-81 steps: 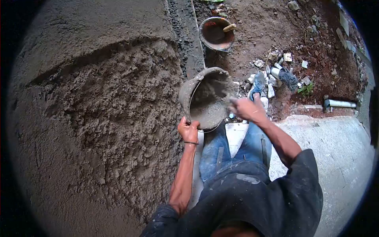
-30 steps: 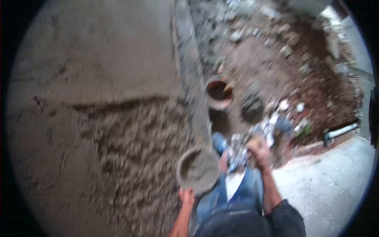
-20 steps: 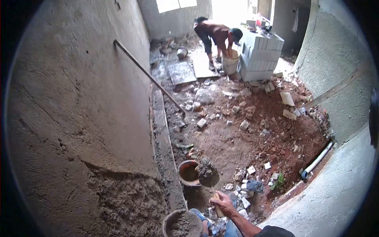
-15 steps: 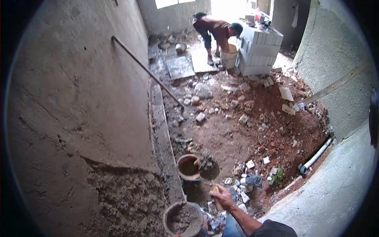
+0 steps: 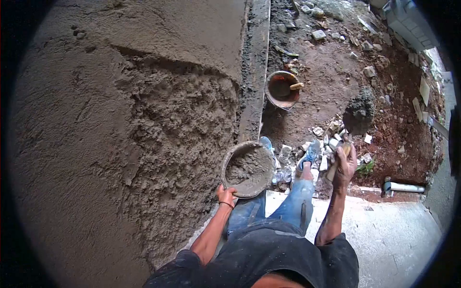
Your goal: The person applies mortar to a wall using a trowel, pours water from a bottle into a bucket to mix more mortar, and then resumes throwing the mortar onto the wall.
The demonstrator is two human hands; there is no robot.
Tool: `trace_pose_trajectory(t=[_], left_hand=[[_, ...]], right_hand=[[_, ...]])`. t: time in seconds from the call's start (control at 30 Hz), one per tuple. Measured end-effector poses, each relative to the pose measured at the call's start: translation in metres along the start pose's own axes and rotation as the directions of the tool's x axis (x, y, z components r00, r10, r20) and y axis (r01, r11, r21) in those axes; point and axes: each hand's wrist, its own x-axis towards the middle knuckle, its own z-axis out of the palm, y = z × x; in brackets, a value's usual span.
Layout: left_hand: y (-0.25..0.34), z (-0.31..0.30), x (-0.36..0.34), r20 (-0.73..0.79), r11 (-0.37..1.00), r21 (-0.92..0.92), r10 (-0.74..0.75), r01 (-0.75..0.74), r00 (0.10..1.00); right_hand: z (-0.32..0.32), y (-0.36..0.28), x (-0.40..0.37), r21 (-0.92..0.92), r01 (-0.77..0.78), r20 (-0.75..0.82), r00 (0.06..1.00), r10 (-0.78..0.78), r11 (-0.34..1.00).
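Observation:
My left hand is closed on the near left rim of a bucket partly filled with wet grey mortar. The bucket is held in front of my legs, beside the wall. My right hand grips the wooden handle of a trowel. A dark lump of mortar lies on the trowel's blade, out over the ground to the right of the bucket. To the left, a rough patch of thrown mortar covers part of the wall, with smoother plaster around it.
A second bucket with a wooden handle sticking out stands on the soil ahead. Broken rubble litters the ground. A white pipe lies right, near a pale concrete surface. Stacked blocks stand far right.
My view has tilted down and turned towards the wall; the other person has left it. My left hand on the bucket now shows clearly. My right hand still holds the loaded trowel.

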Motion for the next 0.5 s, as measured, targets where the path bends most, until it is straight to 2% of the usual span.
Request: trace_pose_trajectory(t=[0.07, 0.13, 0.2, 0.27, 0.37, 0.4, 0.47, 0.5], left_hand=[[0.001, -0.003, 0.002, 0.003, 1.0, 0.01, -0.002, 0.001, 1.0], [0.007, 0.0, -0.006, 0.02, 0.996, -0.078, -0.046, 0.048, 0.999], [0.0, -0.004, 0.003, 0.034, 0.998, -0.061, -0.029, 0.031, 0.999], [0.002, -0.007, 0.006, 0.044, 0.998, -0.043, -0.032, 0.034, 0.998], [0.011, -0.004, 0.003, 0.038, 0.999, -0.01, -0.033, 0.033, 0.999], [0.01, -0.005, 0.004, 0.034, 0.999, -0.002, -0.032, 0.032, 0.999], [0.01, -0.005, 0.009, 0.05, 0.999, -0.029, -0.037, 0.038, 0.998], [0.01, -0.007, 0.012, 0.05, 0.999, 0.01, -0.042, 0.042, 0.998]], right_hand=[[-0.001, 0.003, -0.002, -0.008, 0.034, 0.02, 0.999, -0.034, 0.999], [-0.001, 0.0, -0.008, 0.03, -0.054, 0.082, 0.995, 0.051, 0.998], [-0.001, 0.006, -0.012, 0.209, -0.158, 0.176, 0.977, 0.122, 0.965], [-0.002, 0.004, -0.014, 0.255, -0.183, 0.196, 0.971, 0.135, 0.949], [-0.01, 0.006, -0.008, 0.104, -0.025, 0.109, 0.994, 0.014, 0.994], [-0.002, 0.0, -0.009, 0.112, 0.047, 0.08, 0.995, -0.056, 0.993], [-0.004, 0.012, 0.001, -0.045, 0.141, -0.073, 0.987, -0.144, 0.989], [-0.002, 0.013, 0.003, -0.15, 0.116, -0.12, 0.984, -0.135, 0.982]])
